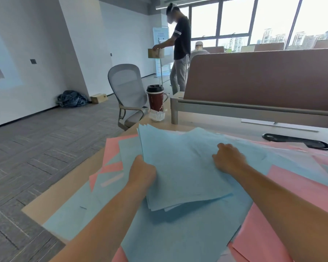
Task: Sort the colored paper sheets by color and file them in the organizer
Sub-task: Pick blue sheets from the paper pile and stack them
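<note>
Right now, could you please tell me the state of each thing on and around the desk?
Blue stack: gathered, left edge gripped by the left hand.
Right hand: resting on the blue stack.
Pink sheets: loose, spread flat on the desk, partly under blue sheets.
Coffee cup: upright, lid on.
Office chair: empty.

Sheets spread over my tabletop, with a stack on top.
The stack of sheets lies on the loose sheets covering the near tabletop. My left hand holds its left edge and my right hand rests on top, further right. Behind the stack stands a cup with a crumpled wad before it. The partition is to their right, with the cable port in front of it. A chair stands on the floor left of the cup.
</note>
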